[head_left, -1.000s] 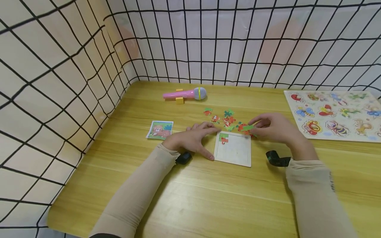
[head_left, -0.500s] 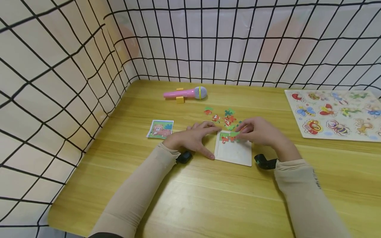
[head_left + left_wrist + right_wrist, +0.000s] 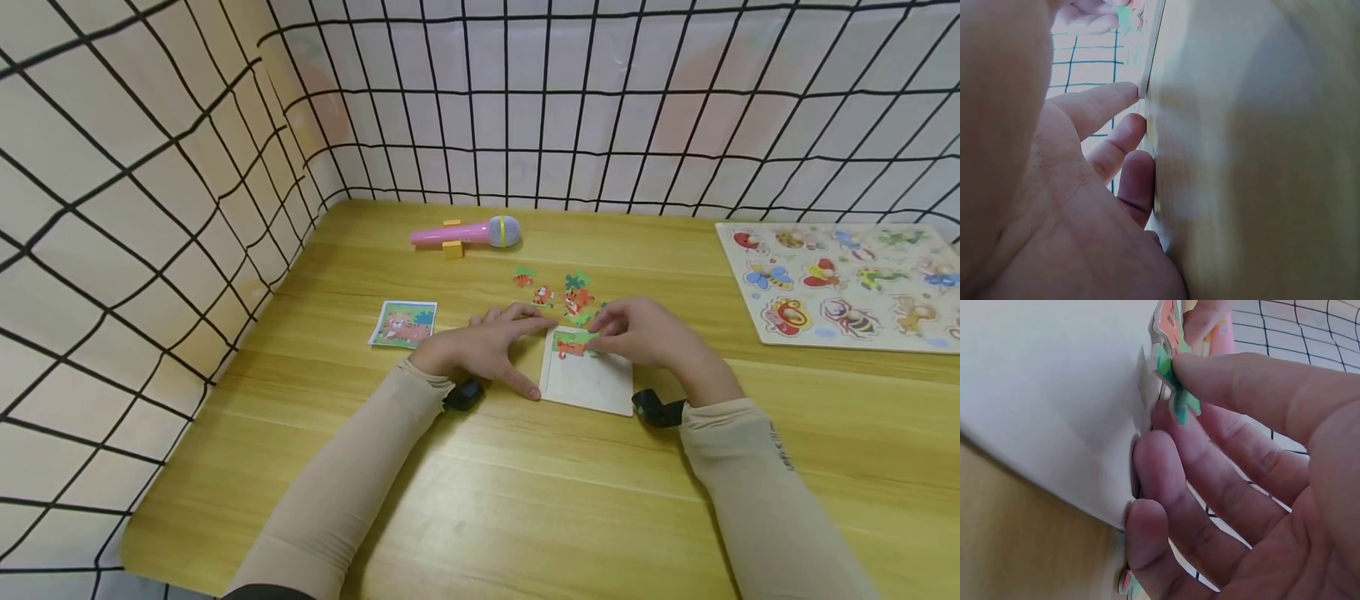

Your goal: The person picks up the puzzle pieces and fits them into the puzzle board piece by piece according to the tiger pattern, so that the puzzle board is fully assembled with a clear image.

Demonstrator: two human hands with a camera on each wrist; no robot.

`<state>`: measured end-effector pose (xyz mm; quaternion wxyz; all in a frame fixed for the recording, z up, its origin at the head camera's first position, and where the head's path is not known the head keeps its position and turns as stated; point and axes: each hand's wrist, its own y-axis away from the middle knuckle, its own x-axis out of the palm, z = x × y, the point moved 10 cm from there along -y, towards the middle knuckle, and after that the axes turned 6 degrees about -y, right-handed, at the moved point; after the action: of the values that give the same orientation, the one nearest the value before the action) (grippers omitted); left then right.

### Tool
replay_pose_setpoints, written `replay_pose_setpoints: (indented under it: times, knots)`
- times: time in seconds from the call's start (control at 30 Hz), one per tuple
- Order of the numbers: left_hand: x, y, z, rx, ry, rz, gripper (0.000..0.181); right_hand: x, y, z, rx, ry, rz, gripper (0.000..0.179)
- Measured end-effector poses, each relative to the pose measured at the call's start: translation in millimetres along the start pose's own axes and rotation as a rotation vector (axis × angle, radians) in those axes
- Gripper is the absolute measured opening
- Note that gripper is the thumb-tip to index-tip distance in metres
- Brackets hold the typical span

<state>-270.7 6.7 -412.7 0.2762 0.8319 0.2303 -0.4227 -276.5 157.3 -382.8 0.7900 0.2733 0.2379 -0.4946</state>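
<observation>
Apparently, the right hand [image 3: 647, 335] is fitting a pinched green piece [image 3: 1177, 394] along the board's [image 3: 585, 383] far edge; the spread left hand [image 3: 487, 348] is bracing; seating is likely needing pressure.

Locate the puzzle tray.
In the head view, the puzzle tray lies right of centre, left hand at its left edge, right hand over its far right corner.

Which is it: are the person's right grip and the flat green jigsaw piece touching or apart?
Touching. In the right wrist view, the right grip has its thumb pressed against the flat green jigsaw piece, no gap visible.
</observation>
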Motion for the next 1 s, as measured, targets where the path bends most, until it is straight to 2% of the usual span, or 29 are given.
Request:
replay_pose_setpoints:
  times: [0.23,0.53,1.0]
  knots:
    - [-3.4,0.3,-2.0,0.004,0.001,-0.009,0.104,-1.1,-1.0,2.4,-0.027,0.022,-0.007,0.019]
    - [0.1,1.5,-1.1,-0.009,0.015,-0.006,0.104,6.1,-1.9,1.8,-0.055,0.030,0.011,0.018]
    - [0.0,2.4,-2.0,-0.007,0.015,-0.007,0.106,8.5,0.4,1.0,-0.001,0.062,0.009,0.020]
